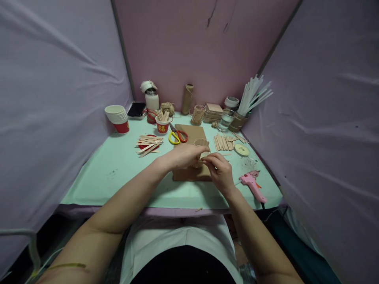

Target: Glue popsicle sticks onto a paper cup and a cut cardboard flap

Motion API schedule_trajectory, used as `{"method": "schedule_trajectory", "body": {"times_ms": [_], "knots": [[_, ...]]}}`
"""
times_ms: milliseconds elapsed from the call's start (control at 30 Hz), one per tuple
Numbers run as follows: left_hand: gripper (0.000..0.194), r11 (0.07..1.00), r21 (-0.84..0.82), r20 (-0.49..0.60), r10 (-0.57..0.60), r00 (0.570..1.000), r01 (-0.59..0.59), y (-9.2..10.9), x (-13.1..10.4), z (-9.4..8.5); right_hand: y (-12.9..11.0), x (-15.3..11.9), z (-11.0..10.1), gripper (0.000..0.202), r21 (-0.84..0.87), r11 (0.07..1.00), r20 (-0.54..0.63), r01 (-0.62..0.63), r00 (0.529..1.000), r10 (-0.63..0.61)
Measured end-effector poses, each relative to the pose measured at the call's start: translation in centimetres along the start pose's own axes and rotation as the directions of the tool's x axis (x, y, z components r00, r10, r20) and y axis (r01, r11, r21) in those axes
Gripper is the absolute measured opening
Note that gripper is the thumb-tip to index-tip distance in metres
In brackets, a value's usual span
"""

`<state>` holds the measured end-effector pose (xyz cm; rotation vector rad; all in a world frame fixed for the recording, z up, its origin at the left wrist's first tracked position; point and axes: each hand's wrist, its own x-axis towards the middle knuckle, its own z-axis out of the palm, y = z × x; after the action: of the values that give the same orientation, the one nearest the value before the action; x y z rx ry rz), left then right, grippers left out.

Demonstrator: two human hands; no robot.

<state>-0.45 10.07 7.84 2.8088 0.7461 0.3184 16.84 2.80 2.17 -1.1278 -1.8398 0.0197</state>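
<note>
A small round piece edged with wooden sticks (pixel 201 142) stands on a brown cardboard sheet (pixel 189 132) in the middle of the table. My left hand (pixel 186 155) lies over its near left side, fingers closed on it and partly hiding it. My right hand (pixel 219 169) is at its right side, fingertips pinched together close to my left fingertips. What the right fingers pinch is too small to make out. Yellow-and-red scissors (pixel 178 136) rest on the upper left of the cardboard.
Sticks (pixel 148 144) lie on a red plate left of the cardboard, more sticks (pixel 223 142) to its right. A pink glue gun (pixel 253 185) lies at the right. Paper cups (pixel 117 118), a stick-filled cup (pixel 162 125), jars and twine line the back.
</note>
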Motion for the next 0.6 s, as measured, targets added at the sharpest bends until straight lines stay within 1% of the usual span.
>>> {"method": "schedule_trajectory", "body": {"times_ms": [167, 267, 367, 600], "knots": [[0.045, 1.0, 0.005, 0.002, -0.023, 1.0, 0.023, 0.07, -0.02, 0.02, 0.02, 0.04, 0.16, 0.017, -0.006, 1.0, -0.013, -0.014, 1.0, 0.014], [0.045, 1.0, -0.019, -0.017, -0.013, 1.0, 0.013, -0.12, 0.09, 0.32, 0.12, 0.07, 0.26, 0.017, -0.028, 1.0, -0.021, -0.015, 1.0, 0.014], [0.044, 0.998, -0.062, -0.02, 0.009, 1.0, -0.01, -0.36, 0.27, 0.68, 0.26, 0.12, 0.35, 0.018, -0.038, 0.999, -0.034, -0.004, 0.999, 0.003], [0.038, 0.994, -0.107, -0.022, -0.002, 1.0, 0.0, -0.2, 0.44, 0.79, 0.21, 0.35, 0.41, 0.02, -0.044, 0.999, -0.025, -0.021, 0.999, 0.02]]}}
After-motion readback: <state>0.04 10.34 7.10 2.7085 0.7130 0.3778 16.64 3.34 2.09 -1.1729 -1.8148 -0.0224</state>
